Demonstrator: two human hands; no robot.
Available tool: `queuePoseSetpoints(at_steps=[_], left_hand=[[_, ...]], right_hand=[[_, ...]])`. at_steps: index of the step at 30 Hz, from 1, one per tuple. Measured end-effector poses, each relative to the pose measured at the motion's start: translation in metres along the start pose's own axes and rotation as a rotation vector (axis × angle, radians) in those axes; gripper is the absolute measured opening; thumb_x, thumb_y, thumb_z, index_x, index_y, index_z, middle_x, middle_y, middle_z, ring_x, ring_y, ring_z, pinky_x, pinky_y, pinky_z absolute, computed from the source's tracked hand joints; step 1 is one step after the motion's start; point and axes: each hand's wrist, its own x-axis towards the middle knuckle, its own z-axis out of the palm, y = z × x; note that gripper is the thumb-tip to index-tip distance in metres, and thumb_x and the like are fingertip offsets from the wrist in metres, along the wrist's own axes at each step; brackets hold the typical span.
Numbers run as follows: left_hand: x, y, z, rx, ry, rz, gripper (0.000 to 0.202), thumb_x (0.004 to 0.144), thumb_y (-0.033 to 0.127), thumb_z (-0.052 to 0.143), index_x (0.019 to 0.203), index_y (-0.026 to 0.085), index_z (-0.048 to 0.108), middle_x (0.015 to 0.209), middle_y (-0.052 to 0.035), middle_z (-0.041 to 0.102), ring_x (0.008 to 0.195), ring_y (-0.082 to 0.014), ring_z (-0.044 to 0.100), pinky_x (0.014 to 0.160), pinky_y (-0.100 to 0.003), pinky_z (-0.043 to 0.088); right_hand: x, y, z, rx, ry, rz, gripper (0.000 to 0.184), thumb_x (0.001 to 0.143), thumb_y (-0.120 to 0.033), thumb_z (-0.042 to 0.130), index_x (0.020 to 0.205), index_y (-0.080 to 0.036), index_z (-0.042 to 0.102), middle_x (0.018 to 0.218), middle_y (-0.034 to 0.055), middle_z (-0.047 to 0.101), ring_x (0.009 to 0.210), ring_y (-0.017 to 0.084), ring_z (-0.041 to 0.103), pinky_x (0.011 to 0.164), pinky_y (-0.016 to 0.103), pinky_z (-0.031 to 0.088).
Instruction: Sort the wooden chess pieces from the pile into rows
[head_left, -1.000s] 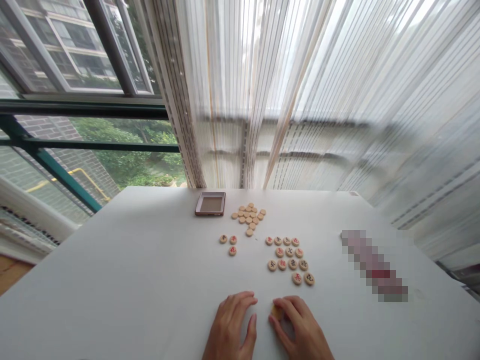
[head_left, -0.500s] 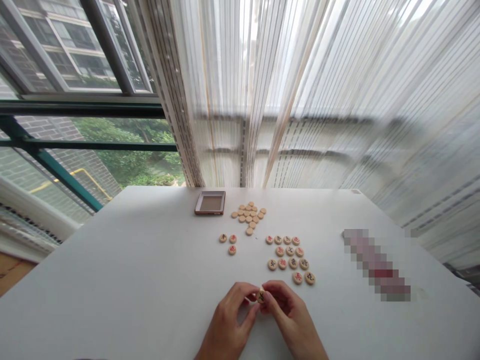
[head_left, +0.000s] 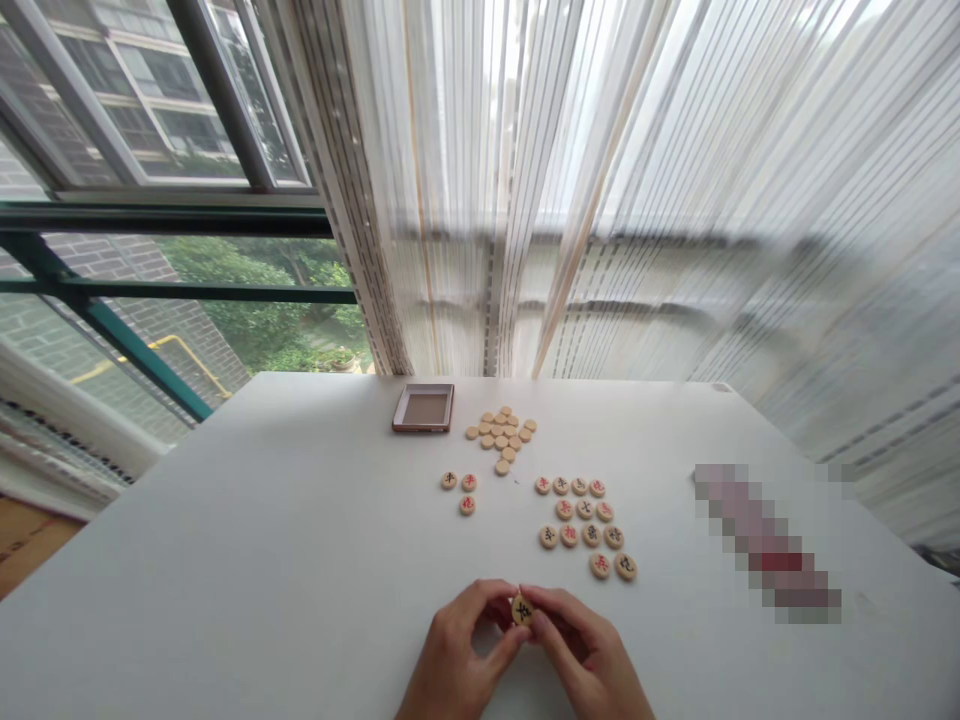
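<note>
Between the fingertips of my left hand (head_left: 463, 645) and my right hand (head_left: 581, 640) is a round wooden Chinese chess piece (head_left: 522, 609). Its black character faces me, and both hands pinch its edge just above the table near the front. Right of centre, several face-up pieces with red or black characters lie in rows; a black-marked piece (head_left: 625, 567) and a red-marked piece (head_left: 600, 566) are closest to my right hand. Farther left, a group of three face-up pieces includes a red-marked one (head_left: 467, 505).
Several blank-side-up pieces (head_left: 498, 432) lie clustered at the back middle. Beside them stands an open shallow box (head_left: 396, 424). A pixelated reddish object (head_left: 772, 545) lies on the right of the white table (head_left: 247, 560). Striped curtains (head_left: 637, 200) hang behind the table's far edge.
The piece in my fingers has turned, so its black character faces me more fully. The whole view has shifted slightly; the pieces on the table keep their arrangement.
</note>
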Motion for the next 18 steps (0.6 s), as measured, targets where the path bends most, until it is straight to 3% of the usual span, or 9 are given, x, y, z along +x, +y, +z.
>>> queuePoseSetpoints(at_steps=[7, 13, 18], left_hand=[[-0.004, -0.004, -0.001, 0.025, -0.052, -0.008, 0.023, 0.090, 0.023, 0.062, 0.112, 0.023, 0.066, 0.103, -0.0030, 0.075, 0.089, -0.0155, 0.073, 0.083, -0.021, 0.058], [-0.007, -0.009, -0.001, 0.056, -0.017, 0.019, 0.025, 0.089, 0.025, 0.063, 0.113, 0.024, 0.067, 0.104, -0.0038, 0.076, 0.089, -0.0161, 0.073, 0.083, -0.021, 0.058], [-0.005, -0.004, 0.000, -0.068, -0.006, -0.080, 0.021, 0.085, 0.030, 0.069, 0.106, 0.024, 0.070, 0.094, -0.0016, 0.077, 0.082, -0.0155, 0.074, 0.079, -0.019, 0.058]], right_hand=[[0.004, 0.001, 0.002, 0.009, 0.098, 0.019, 0.026, 0.087, -0.045, 0.066, 0.094, -0.020, 0.068, 0.089, 0.0075, 0.073, 0.081, 0.022, 0.071, 0.074, 0.028, 0.058], [0.002, 0.007, 0.006, -0.012, 0.101, -0.020, 0.026, 0.087, -0.045, 0.066, 0.092, -0.020, 0.069, 0.091, 0.0088, 0.074, 0.086, 0.023, 0.071, 0.079, 0.029, 0.058], [0.000, 0.008, 0.001, -0.049, 0.060, -0.020, 0.026, 0.088, -0.044, 0.065, 0.100, -0.021, 0.072, 0.100, 0.0099, 0.074, 0.093, 0.025, 0.071, 0.084, 0.031, 0.057]])
